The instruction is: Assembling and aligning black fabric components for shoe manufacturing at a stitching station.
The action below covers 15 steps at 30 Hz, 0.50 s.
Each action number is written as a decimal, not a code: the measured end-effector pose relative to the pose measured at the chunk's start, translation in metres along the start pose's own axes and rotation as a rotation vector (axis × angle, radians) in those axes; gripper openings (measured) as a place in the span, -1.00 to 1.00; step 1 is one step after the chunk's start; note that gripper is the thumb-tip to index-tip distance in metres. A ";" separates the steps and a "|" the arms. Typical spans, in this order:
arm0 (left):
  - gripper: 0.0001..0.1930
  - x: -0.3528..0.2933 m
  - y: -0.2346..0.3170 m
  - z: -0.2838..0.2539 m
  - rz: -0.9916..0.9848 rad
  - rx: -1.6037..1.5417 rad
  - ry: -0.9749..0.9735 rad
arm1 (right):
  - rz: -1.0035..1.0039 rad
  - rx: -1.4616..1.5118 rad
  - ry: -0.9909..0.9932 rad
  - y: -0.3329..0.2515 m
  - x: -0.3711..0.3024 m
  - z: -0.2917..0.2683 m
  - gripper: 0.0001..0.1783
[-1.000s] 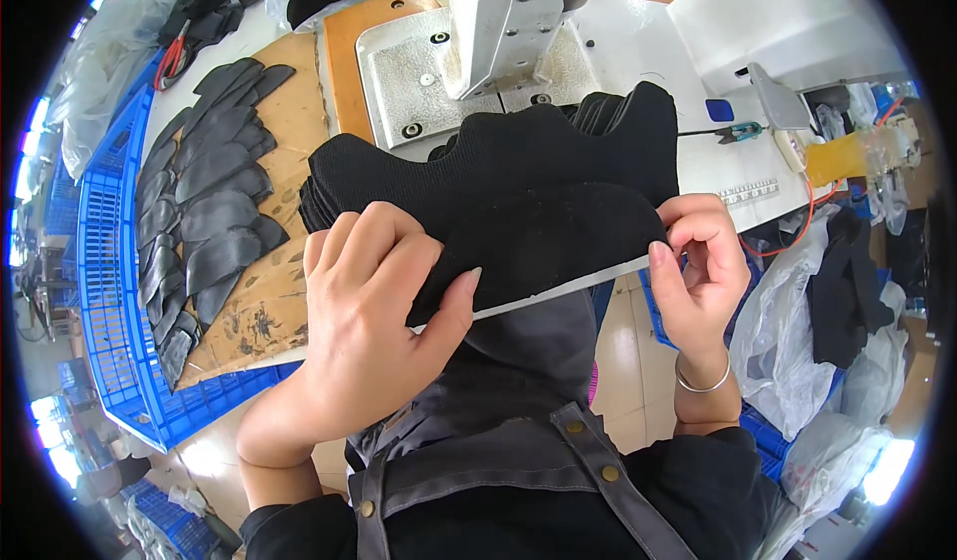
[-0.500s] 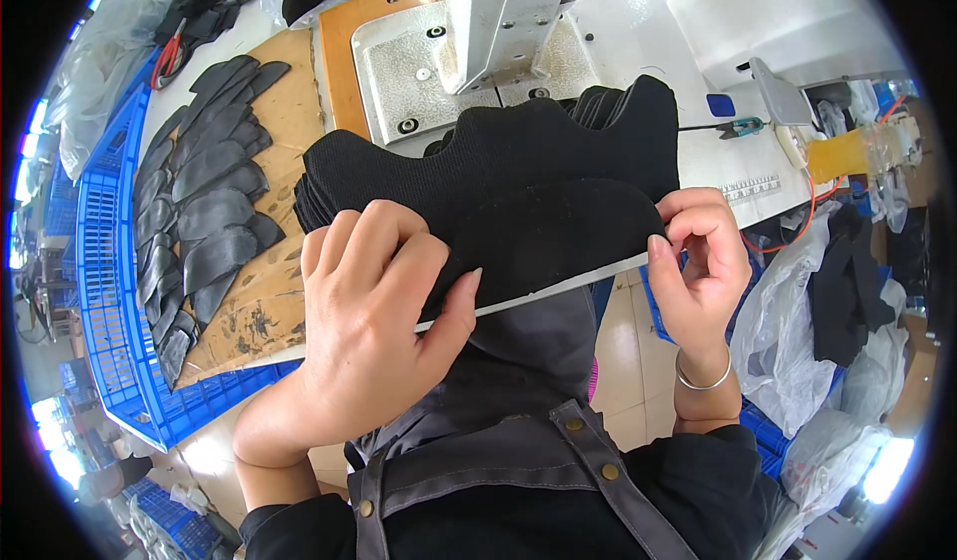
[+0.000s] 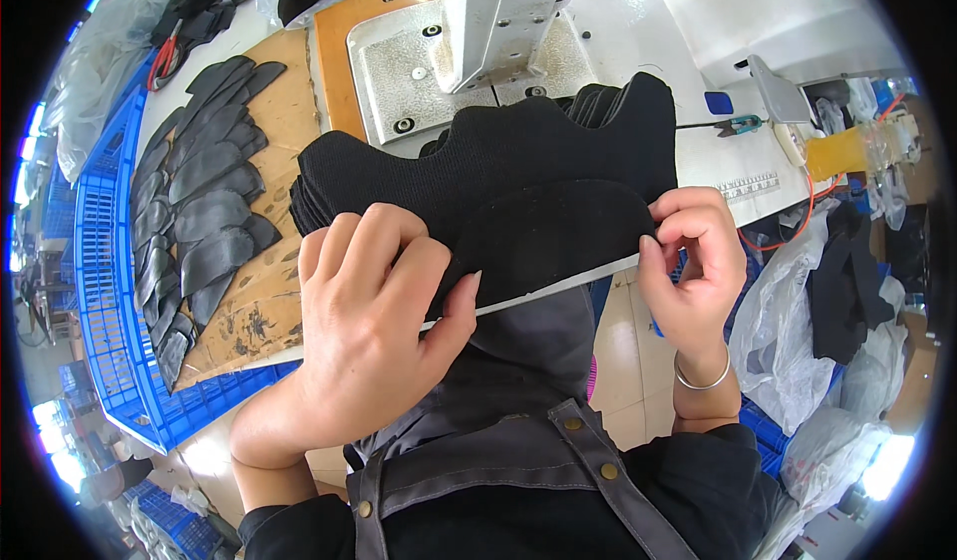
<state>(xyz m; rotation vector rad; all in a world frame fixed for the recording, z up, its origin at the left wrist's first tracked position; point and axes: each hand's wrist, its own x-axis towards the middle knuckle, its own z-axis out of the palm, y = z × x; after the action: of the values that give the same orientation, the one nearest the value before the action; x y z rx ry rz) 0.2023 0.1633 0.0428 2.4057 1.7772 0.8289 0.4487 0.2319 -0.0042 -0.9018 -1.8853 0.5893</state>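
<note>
A stack of black knit fabric pieces (image 3: 498, 161) with a wavy far edge lies at the front of the sewing machine table. On its top piece sits a smooth dark rounded patch (image 3: 558, 231) along the near edge. My left hand (image 3: 374, 291) is closed over the near left part, thumb and fingers pinching the fabric by the patch's left end. My right hand (image 3: 693, 261) pinches the right end of the patch and fabric between thumb and forefinger, the other fingers curled. The left fingertips are partly hidden.
Beyond the stack stands a sewing machine (image 3: 498, 26) on a metal plate. Dark curved patches (image 3: 214, 186) overlap on cardboard (image 3: 274, 291) at left, beside a blue crate (image 3: 105, 291). Thread snips (image 3: 740, 124) lie at right; red-handled scissors (image 3: 165, 56) lie far left.
Both hands keep their pinch on the fabric. The right hand has shifted very slightly left, and the whole view has moved a little.
</note>
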 end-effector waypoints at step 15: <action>-0.79 0.010 -0.015 -0.020 -0.090 -0.134 -0.130 | -0.502 -0.390 -0.277 -0.028 0.012 0.020 -0.65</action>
<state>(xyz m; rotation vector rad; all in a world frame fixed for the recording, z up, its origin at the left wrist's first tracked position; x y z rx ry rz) 0.1822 0.1715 0.0589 2.2248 1.7103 0.7384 0.4181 0.2232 0.0136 -0.5599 -2.4196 0.0372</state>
